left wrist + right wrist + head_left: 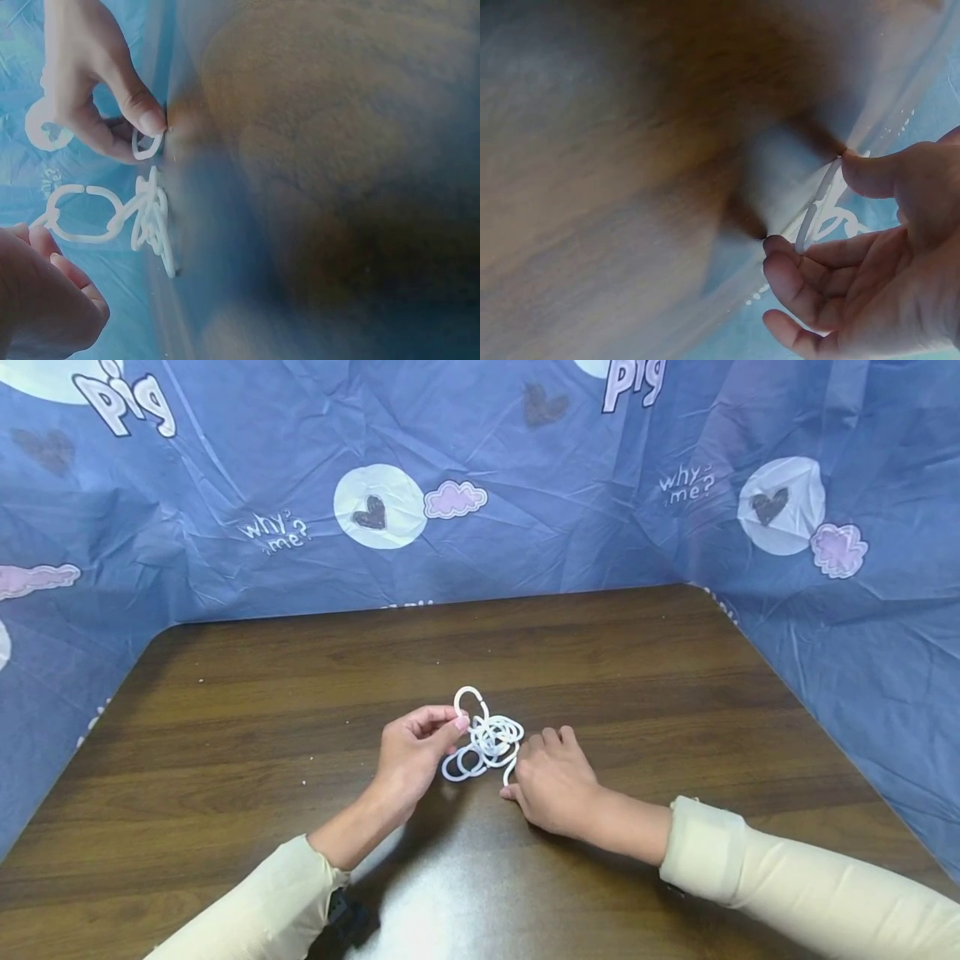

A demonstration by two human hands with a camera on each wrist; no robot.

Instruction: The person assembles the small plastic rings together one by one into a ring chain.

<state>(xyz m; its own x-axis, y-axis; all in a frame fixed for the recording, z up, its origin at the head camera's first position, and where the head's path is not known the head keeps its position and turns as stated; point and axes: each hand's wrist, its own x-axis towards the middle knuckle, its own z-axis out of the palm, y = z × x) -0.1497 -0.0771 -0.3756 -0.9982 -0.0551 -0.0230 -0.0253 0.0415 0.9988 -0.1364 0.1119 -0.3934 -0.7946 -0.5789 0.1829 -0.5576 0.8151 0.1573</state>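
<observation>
A small heap of linked white plastic rings point(497, 739) lies on the table between the two hands. My left hand point(412, 752) pinches one ring point(457, 700) at the heap's far-left side, between thumb and fingers. In the left wrist view this ring point(84, 239) is lifted, shows a small gap in its loop and hooks into other links. To the right of the heap, my right hand point(557, 781) rests low over the table. Its thumb and fingers hold another ring point(819, 196) from opposite sides, as the right wrist view shows.
The brown wood-grain table point(262, 710) has rounded far corners and carries a few tiny white specks. A blue printed cloth point(525, 460) hangs behind the table and along its sides.
</observation>
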